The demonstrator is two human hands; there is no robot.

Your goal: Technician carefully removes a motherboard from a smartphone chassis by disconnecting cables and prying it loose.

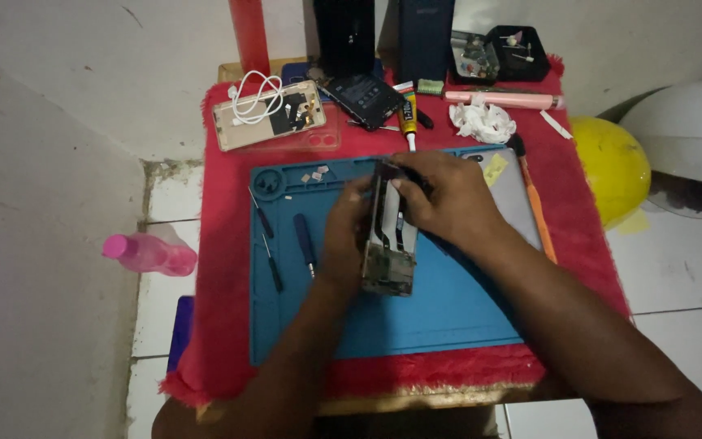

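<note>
Red cloth (578, 244): fringed, covers the small table; carries everything below.
Blue work mat (448, 313): lies flat on the cloth, central; small loose parts sit near its upper left corner.
Grey slab (517, 203): flat on the mat's right part, partly hidden behind the right hand.
Opened phone body (266, 122): pale, on the cloth above the mat, with a coiled white cable (255, 96) on it.
Disassembled phone frame (390, 252): stands tilted on edge over the mat's middle, its flex ribbons and circuit parts showing, held between both hands.
Left hand (344, 232): closed on the frame's left edge, steadying it.
Right hand (448, 199): fingers pinched together at the frame's top end.
Orange-handled brush (536, 210): along the mat's right edge.
Screwdrivers (304, 244): three, on the mat's left part, apart from the hands.
Glue tube (407, 114): just above the mat.
</note>
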